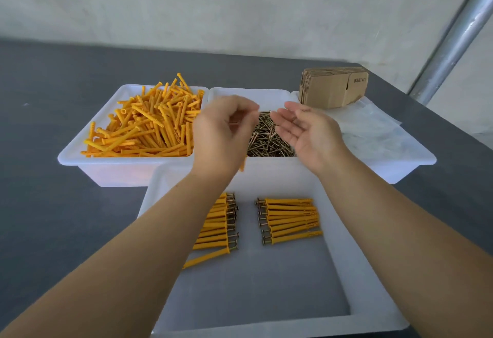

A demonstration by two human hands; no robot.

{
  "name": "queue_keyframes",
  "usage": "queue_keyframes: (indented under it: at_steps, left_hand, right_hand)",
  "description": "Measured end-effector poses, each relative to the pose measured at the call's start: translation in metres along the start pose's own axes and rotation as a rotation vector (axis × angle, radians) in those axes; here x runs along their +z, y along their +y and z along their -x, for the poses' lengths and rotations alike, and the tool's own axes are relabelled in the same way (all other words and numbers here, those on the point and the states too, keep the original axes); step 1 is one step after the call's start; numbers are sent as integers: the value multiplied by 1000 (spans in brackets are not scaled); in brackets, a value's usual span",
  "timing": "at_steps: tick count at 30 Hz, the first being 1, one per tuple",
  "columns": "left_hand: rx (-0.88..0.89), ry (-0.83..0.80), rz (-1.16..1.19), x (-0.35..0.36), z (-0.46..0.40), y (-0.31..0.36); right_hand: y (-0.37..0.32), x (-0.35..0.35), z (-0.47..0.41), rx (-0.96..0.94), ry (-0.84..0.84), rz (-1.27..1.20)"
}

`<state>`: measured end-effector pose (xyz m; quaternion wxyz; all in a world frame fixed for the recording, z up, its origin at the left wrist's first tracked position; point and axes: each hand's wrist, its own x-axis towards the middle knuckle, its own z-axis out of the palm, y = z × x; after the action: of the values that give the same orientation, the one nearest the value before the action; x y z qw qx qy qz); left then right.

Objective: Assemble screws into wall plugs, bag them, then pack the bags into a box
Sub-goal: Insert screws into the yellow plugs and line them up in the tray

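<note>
Left hand (222, 137) fingers curled, seemingly pinching a blurred screw; a wall plug (242, 164) pokes out below. Right hand (306, 132) open, empty. Align tip with plug mouth, push straight.

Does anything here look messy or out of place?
Mostly tidy. One assembled plug at the near end of the left row in the front tray lies slanted, off the neat stack. The right row is orderly.

head view – close above, facing forward and down.
</note>
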<state>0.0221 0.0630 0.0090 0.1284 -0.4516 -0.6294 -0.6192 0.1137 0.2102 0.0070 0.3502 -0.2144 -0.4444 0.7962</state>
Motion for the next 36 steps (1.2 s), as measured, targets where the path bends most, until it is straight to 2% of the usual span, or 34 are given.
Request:
queue_keyframes:
  at_steps: [2, 4, 12, 15, 20, 29, 36]
  left_hand:
    - [-243, -131, 222, 7, 9, 3]
    - [-388, -208, 300, 12, 14, 2]
    - [-695, -304, 377, 18, 21, -3]
    - [-717, -307, 383, 18, 22, -3]
    - [-652, -385, 332, 18, 24, -2]
    - [-739, -375, 387, 15, 20, -3]
    - [-732, -387, 402, 15, 19, -4]
  right_hand:
    - [0, -3, 2, 18, -32, -37]
    - [1, -7, 2, 55, -47, -31]
    - [8, -8, 4, 66, -202, 178]
    - [9, -4, 9, 120, -269, 295]
    - [9, -2, 13, 111, -264, 425]
    - [12, -4, 7, 63, -130, 168]
    - [12, -3, 5, -9, -106, 107]
